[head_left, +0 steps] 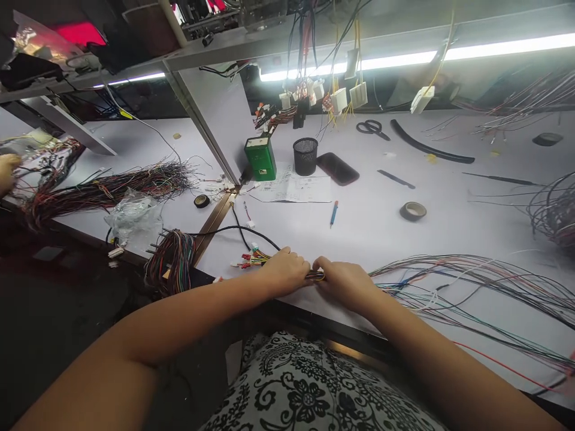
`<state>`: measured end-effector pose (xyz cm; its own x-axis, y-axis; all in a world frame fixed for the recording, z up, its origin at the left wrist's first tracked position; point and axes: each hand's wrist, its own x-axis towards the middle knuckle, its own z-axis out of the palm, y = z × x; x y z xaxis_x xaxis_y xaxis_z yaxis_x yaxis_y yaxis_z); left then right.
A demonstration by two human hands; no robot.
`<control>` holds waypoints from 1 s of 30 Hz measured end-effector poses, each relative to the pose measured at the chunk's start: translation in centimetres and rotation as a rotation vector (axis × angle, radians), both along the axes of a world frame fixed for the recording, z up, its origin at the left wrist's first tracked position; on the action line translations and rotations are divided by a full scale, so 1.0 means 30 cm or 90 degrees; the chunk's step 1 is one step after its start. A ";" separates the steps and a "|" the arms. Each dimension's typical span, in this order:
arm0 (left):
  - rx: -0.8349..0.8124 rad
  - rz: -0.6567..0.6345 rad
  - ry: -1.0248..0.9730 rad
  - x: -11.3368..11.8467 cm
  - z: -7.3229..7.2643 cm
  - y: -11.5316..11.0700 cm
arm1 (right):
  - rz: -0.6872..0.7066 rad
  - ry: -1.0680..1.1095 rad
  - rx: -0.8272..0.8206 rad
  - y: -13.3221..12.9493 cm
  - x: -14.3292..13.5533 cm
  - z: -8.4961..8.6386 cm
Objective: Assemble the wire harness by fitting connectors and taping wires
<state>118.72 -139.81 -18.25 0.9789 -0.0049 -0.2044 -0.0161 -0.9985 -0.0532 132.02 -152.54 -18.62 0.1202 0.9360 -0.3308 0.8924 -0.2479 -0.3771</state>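
Near the table's front edge, my left hand (pixel 286 272) is closed around a bundle of thin wires (pixel 315 275). My right hand (pixel 345 282) grips the same bundle just to the right, with a short stretch of wires showing between the hands. Red, white and teal connectors (pixel 251 257) stick out left of my left hand. Beyond my right hand the loose wires (pixel 449 269) fan out to the right side of the table. A black cable (pixel 233 227) runs up to my left hand from the left.
A green box (pixel 260 158), a mesh cup (pixel 305 157), a phone (pixel 338 169) and a blue pen (pixel 334 214) lie beyond my hands. Tape (pixel 412 211) and scissors (pixel 374 128) are right. Coiled wires (pixel 173 263) hang at the left edge. Another person's hand (pixel 6 173) is far left.
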 end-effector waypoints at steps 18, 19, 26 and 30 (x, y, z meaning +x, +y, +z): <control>-0.075 0.126 -0.113 0.037 -0.040 -0.102 | -0.023 0.092 -0.005 0.040 0.000 -0.010; -0.059 0.115 -0.081 0.045 -0.046 -0.102 | -0.019 0.093 -0.024 0.042 0.009 -0.005; 0.037 0.117 0.001 0.084 -0.014 -0.065 | 0.068 0.115 -0.090 -0.033 0.146 0.043; 0.038 0.082 0.020 0.062 -0.013 -0.017 | 0.032 0.013 -0.116 -0.143 0.246 0.035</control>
